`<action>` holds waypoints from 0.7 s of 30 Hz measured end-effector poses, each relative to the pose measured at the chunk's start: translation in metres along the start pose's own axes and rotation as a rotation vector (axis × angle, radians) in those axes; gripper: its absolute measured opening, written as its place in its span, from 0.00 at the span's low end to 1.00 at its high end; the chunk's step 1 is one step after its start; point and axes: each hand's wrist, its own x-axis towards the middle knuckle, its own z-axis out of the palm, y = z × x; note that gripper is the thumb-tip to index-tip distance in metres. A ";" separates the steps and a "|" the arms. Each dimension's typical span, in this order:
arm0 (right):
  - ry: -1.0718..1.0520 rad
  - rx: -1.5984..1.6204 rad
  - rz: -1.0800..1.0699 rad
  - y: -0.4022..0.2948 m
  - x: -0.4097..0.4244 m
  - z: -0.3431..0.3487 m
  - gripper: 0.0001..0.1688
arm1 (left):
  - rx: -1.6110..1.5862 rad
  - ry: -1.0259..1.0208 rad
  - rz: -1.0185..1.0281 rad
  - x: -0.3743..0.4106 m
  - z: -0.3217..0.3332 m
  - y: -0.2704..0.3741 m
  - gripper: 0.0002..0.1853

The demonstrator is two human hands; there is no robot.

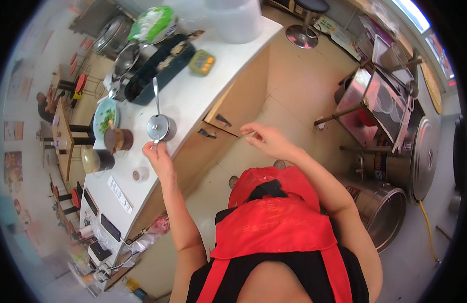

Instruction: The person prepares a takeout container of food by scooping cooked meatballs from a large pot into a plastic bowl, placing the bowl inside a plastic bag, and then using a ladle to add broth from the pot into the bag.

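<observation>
My left hand [158,158] is at the counter's edge, its fingertips on the small metal handle of a lidded metal pot [160,128]. A long-handled spoon or ladle [156,94] sticks out of the pot. My right hand [266,139] hangs over the floor with loosely curled fingers and nothing in it. Beside the pot are a brown-lidded jar [121,140], a light-blue bowl of chopped greens [106,120] and a dark jar with a pale lid [101,160]. A small white cup [140,174] stands near my left wrist.
A dark green trough [163,72], a yellow-green box [202,62] and a large translucent bucket [233,22] are further along the white counter [214,87]. Phones [110,227] lie at its near end. Large steel barrels [381,212] and an upturned metal table [364,106] are at right. A person sits far off at left.
</observation>
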 end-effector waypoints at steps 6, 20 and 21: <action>0.116 0.173 0.091 0.009 -0.051 -0.094 0.24 | -0.042 -0.181 0.011 -0.074 0.098 0.017 0.13; 0.913 -0.223 -0.178 0.003 -0.191 -0.240 0.03 | 0.050 -1.130 0.261 -0.169 0.366 0.006 0.21; 0.930 -0.261 -0.197 0.005 -0.197 -0.248 0.04 | 0.088 -1.186 0.313 -0.170 0.382 0.007 0.21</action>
